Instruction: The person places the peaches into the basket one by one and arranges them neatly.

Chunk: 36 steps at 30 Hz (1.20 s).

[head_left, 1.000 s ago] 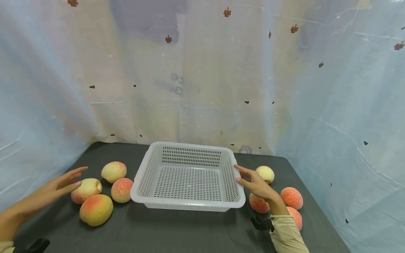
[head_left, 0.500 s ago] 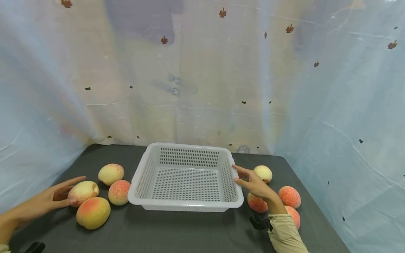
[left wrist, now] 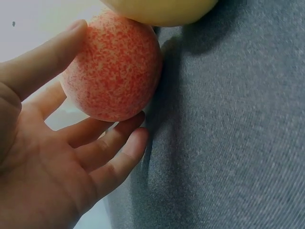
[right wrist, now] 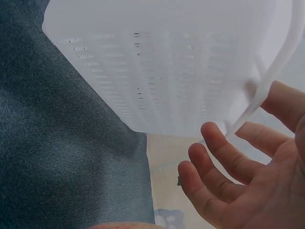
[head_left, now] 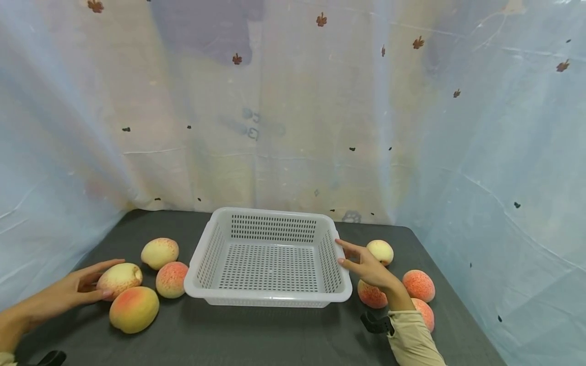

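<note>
In the head view my left hand [head_left: 75,290] grips a speckled peach [head_left: 120,279], which sits on the table among the left group. The thumb [left wrist: 57,47] lies along one side of its red-speckled skin in the left wrist view, with fingers bent against the other. Beside it are a red-yellow mango-like fruit [head_left: 134,310], a pale yellow peach [head_left: 159,253] and a redder peach [head_left: 171,280]. My right hand [head_left: 368,267] rests thumb and index fingertip on the right rim of a white plastic basket [head_left: 270,297], its other fingers [right wrist: 214,174] loosely spread below the rim.
Right of the basket lie a pale yellow peach [head_left: 381,251] and several reddish peaches [head_left: 418,285], some partly hidden by the right arm. The dark cloth-covered table [head_left: 256,335] is backed by a hanging patterned sheet [head_left: 293,142]. A black wrist strap [head_left: 377,324] circles the right wrist.
My left hand has lowered from above the speckled peach and closed its thumb and fingers round it. The right hand stays at the basket rim; the head view has shifted slightly.
</note>
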Each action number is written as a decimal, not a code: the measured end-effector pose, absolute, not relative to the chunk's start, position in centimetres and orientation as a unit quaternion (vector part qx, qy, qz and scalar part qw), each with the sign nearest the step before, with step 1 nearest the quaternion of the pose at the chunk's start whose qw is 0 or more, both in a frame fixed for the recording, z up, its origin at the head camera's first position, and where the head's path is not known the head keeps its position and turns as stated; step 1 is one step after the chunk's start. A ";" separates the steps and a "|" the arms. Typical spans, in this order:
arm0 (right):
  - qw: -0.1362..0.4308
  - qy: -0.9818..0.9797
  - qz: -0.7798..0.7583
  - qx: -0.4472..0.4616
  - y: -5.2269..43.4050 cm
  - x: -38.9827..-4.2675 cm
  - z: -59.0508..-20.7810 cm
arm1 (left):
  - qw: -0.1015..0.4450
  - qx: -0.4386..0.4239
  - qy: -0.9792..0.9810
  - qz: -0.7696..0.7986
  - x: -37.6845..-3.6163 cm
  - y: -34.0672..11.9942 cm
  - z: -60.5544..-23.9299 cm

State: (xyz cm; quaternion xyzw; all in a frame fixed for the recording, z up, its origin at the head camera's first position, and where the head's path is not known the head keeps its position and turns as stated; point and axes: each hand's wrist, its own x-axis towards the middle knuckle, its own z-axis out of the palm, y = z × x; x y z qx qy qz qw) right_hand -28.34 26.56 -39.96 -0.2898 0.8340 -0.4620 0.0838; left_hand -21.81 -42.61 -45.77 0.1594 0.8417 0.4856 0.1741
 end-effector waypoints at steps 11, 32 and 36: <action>0.090 0.830 -0.469 -0.287 26.5 -28.3 -40.2 | 0.102 0.179 0.852 0.481 -21.3 -42.7 -46.1; 0.083 0.834 -0.460 -0.292 26.5 -28.3 -40.0 | 0.053 0.101 0.899 0.424 -21.1 -42.6 -43.8; 0.083 0.834 -0.460 -0.293 26.6 -28.4 -40.0 | 0.045 0.106 0.904 0.412 -21.2 -42.5 -43.0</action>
